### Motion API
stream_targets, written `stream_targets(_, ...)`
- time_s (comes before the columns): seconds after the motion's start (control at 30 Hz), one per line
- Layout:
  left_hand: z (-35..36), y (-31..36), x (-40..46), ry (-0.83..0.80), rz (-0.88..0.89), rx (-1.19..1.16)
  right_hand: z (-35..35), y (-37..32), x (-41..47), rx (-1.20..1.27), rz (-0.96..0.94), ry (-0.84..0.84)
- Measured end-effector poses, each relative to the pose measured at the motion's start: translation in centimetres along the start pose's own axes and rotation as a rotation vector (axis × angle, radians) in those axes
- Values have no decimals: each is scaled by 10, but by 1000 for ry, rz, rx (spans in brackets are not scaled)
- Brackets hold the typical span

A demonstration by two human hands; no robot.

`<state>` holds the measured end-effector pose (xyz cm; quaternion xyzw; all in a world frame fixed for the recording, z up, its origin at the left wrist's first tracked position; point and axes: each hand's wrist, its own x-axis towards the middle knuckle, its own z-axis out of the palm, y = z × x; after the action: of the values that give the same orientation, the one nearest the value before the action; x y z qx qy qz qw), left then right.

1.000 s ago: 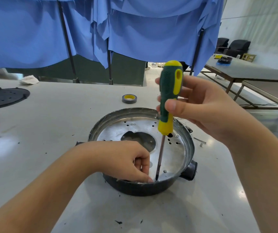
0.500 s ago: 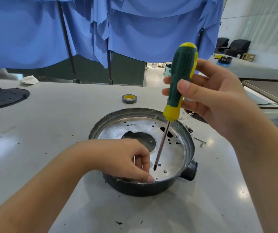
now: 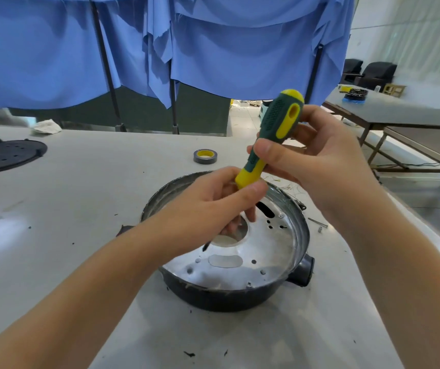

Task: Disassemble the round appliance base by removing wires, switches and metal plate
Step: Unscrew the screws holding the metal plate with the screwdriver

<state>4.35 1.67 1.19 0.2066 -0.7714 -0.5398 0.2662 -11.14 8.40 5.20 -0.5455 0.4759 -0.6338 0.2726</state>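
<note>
The round black appliance base (image 3: 229, 299) sits on the grey table, with a shiny perforated metal plate (image 3: 272, 249) inside it. A green and yellow screwdriver (image 3: 272, 137) slants over the base, and my right hand (image 3: 317, 166) grips its handle. My left hand (image 3: 213, 206) hovers above the plate's centre hole, its fingers closed around the screwdriver's shaft just below the yellow collar. The dark tip (image 3: 206, 246) pokes out under that hand. No wires or switches show inside the base.
A roll of tape (image 3: 205, 156) lies beyond the base. A black perforated disc (image 3: 3, 155) rests at the far left. Loose screws (image 3: 318, 225) lie right of the base. Blue cloth hangs behind the table; another table stands at the right.
My left hand left the base's near rim and rose to take the screwdriver's shaft. The screwdriver lifted off the plate and tilted, its tip swinging left.
</note>
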Motion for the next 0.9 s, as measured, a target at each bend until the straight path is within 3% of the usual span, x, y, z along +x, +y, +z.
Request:
stream_targets(0.2, -3, -21, 6, 243, 121, 234, -4, 8, 3, -435, 95, -97)
stream_targets(0.4, -13, -44, 10, 219, -14, 579, -16, 10, 4, -1028, 343, -217)
stream_targets(0.6, -11, -47, 12, 180, -95, 662, -10, 13, 2, -1176, 360, -201)
stream_targets(0.73, -6, -46, 10, 138, -104, 795, -7, 12, -2, -1242, 186, -144)
stream_targets(0.8, -3, -46, 9, 142, -95, 862, -3, 7, -6, -1151, 128, -265)
stream_targets(0.9, -2, -45, 9, 141, -97, 911, 11, 5, -15, -1020, 193, -599)
